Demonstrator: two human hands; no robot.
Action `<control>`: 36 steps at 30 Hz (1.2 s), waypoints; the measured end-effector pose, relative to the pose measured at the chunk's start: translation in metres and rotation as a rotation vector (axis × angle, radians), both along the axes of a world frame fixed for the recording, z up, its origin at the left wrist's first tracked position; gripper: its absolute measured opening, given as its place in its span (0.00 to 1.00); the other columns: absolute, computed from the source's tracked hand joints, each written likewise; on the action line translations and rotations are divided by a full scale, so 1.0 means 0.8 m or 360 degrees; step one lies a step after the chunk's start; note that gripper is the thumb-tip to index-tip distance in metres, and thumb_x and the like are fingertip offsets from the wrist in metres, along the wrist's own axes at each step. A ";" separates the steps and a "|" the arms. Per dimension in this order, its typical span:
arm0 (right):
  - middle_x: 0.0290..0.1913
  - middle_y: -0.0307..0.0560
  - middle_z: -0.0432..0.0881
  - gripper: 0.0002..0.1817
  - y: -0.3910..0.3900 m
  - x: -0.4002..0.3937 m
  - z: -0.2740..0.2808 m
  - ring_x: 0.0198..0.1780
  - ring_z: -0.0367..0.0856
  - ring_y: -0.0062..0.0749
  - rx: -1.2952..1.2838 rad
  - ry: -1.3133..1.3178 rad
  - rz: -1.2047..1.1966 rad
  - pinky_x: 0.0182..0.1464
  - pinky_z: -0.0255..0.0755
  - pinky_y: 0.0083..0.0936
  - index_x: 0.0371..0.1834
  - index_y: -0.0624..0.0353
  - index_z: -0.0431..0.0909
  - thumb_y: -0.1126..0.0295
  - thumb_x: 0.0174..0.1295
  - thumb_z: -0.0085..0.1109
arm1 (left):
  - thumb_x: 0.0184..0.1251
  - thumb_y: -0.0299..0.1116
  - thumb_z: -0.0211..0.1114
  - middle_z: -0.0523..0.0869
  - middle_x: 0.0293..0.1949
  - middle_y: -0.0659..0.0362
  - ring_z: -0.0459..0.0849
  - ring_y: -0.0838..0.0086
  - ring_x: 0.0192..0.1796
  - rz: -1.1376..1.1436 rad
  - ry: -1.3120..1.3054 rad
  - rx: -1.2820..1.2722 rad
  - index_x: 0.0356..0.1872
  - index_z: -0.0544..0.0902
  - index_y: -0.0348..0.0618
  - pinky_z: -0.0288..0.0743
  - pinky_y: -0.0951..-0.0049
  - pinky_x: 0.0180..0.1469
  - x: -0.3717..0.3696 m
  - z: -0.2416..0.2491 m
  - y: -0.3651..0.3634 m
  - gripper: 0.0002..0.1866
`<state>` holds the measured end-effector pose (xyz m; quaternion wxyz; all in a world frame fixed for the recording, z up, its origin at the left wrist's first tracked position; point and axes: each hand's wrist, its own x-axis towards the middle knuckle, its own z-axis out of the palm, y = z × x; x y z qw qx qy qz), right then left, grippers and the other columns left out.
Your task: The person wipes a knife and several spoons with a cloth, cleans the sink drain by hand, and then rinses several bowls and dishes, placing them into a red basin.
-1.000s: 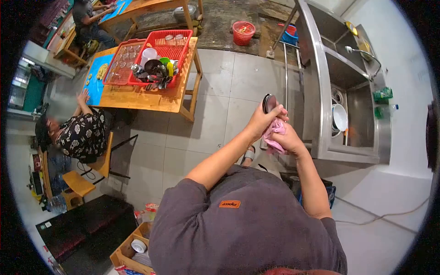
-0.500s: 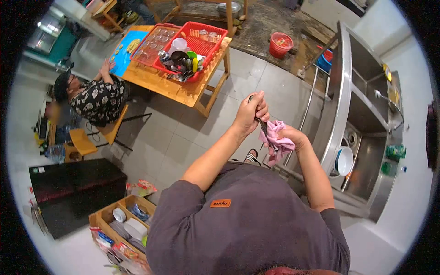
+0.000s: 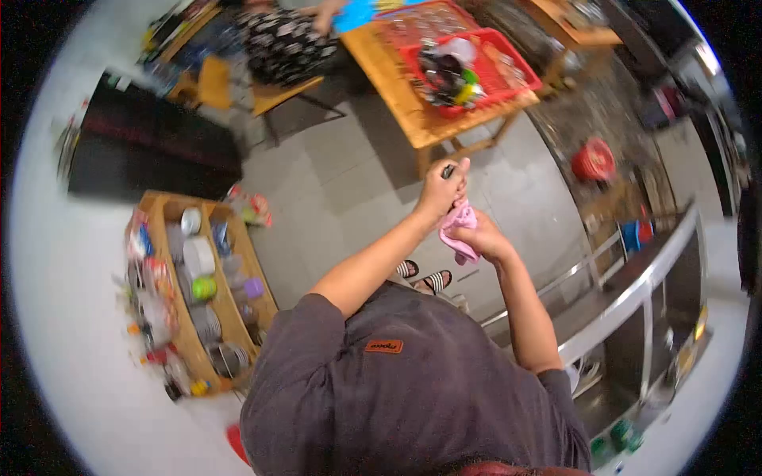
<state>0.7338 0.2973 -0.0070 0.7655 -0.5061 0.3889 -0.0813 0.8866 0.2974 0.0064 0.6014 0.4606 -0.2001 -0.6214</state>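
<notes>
In front of my body, my left hand (image 3: 440, 195) is wrapped round a bundle of thin dark utensils (image 3: 448, 171). A black end of the bundle pokes out above the fist; whether they are chopsticks or cutlery I cannot tell. Just below it, my right hand (image 3: 486, 238) grips a pink cloth (image 3: 458, 226), bunched round the lower part of the bundle and hiding it. The two hands are close together over the tiled floor.
A wooden table (image 3: 381, 75) ahead bears a red basket (image 3: 508, 79) of utensils. A seated person (image 3: 286, 44) is beside it. Wooden shelving (image 3: 266, 297) with dishes stands left, near a black cabinet (image 3: 159, 147). At right is a metal sink unit (image 3: 635, 297); a red bucket (image 3: 594, 160) stands beyond.
The view has turned to the right, so the table, sink and shelving sit differently. Both hands keep their hold; the cloth is now bunched closer below my left fist.
</notes>
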 end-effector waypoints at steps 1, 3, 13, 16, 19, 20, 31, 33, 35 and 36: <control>0.40 0.40 0.84 0.21 0.003 0.016 0.003 0.40 0.82 0.24 -0.0016 -0.0016 0.0117 0.44 0.77 0.23 0.50 0.57 0.77 0.66 0.52 0.69 | 0.72 0.46 0.64 0.71 0.22 0.65 0.67 0.82 0.20 0.0122 -0.0005 0.0066 0.31 0.73 0.43 0.63 0.79 0.22 0.012 -0.002 0.012 0.18; 0.39 0.42 0.84 0.17 0.016 0.039 0.001 0.40 0.82 0.27 -0.0561 0.0171 0.0134 0.45 0.76 0.26 0.46 0.58 0.79 0.68 0.52 0.66 | 0.73 0.46 0.64 0.72 0.22 0.64 0.69 0.81 0.22 0.0295 -0.0064 0.0009 0.32 0.73 0.42 0.65 0.79 0.25 0.036 -0.024 0.036 0.18; 0.35 0.64 0.83 0.17 0.141 0.190 -0.006 0.40 0.83 0.61 -0.1579 0.0406 0.0284 0.41 0.76 0.45 0.42 0.61 0.75 0.62 0.55 0.66 | 0.74 0.49 0.61 0.74 0.20 0.65 0.71 0.83 0.24 0.0801 -0.0420 0.0228 0.33 0.75 0.42 0.67 0.78 0.27 0.157 -0.028 0.168 0.19; 0.34 0.59 0.84 0.18 0.184 0.244 -0.020 0.37 0.86 0.54 -0.1591 0.0214 0.0392 0.41 0.78 0.40 0.46 0.61 0.76 0.66 0.55 0.66 | 0.74 0.48 0.61 0.72 0.21 0.65 0.70 0.82 0.24 0.0747 -0.0176 0.0147 0.32 0.73 0.42 0.69 0.76 0.28 0.219 -0.010 0.240 0.19; 0.36 0.48 0.85 0.17 0.203 0.302 0.004 0.35 0.87 0.39 0.0011 -0.0094 0.0887 0.40 0.81 0.32 0.47 0.61 0.77 0.70 0.54 0.67 | 0.76 0.46 0.59 0.69 0.22 0.65 0.70 0.80 0.25 0.0562 0.0309 -0.0378 0.30 0.70 0.43 0.71 0.73 0.32 0.298 -0.009 0.326 0.19; 0.36 0.48 0.85 0.17 0.222 0.323 0.006 0.35 0.87 0.39 0.0000 -0.0082 0.0927 0.40 0.81 0.32 0.47 0.61 0.77 0.70 0.54 0.67 | 0.78 0.44 0.57 0.66 0.23 0.65 0.70 0.78 0.26 0.0496 0.0450 -0.0484 0.29 0.69 0.44 0.73 0.70 0.35 0.322 -0.007 0.355 0.18; 0.41 0.43 0.83 0.21 0.448 0.605 0.073 0.41 0.82 0.24 -0.0513 0.0137 0.1667 0.45 0.78 0.27 0.51 0.60 0.76 0.71 0.52 0.66 | 0.75 0.37 0.60 0.83 0.29 0.59 0.83 0.78 0.30 0.0908 -0.1106 0.0014 0.43 0.77 0.41 0.77 0.75 0.30 0.534 0.029 0.704 0.09; 0.43 0.43 0.84 0.22 0.482 0.634 0.060 0.44 0.82 0.24 -0.0929 -0.0156 0.1846 0.50 0.78 0.26 0.51 0.60 0.77 0.70 0.51 0.67 | 0.75 0.36 0.61 0.83 0.29 0.60 0.82 0.79 0.28 0.0863 -0.1009 0.0046 0.45 0.76 0.42 0.76 0.76 0.27 0.553 0.031 0.756 0.09; 0.44 0.42 0.84 0.23 0.514 0.662 0.059 0.46 0.82 0.24 -0.0976 -0.0165 0.1905 0.52 0.76 0.25 0.52 0.60 0.77 0.70 0.51 0.69 | 0.74 0.35 0.62 0.82 0.28 0.60 0.81 0.80 0.25 0.0823 -0.0908 0.0079 0.47 0.75 0.44 0.75 0.76 0.25 0.565 0.026 0.796 0.09; 0.44 0.42 0.84 0.22 0.527 0.678 0.061 0.46 0.81 0.24 -0.0808 -0.0227 0.1968 0.52 0.76 0.25 0.52 0.60 0.77 0.70 0.52 0.69 | 0.74 0.34 0.61 0.82 0.28 0.60 0.81 0.80 0.24 0.0930 -0.0914 0.0143 0.49 0.74 0.43 0.74 0.76 0.24 0.569 0.023 0.811 0.10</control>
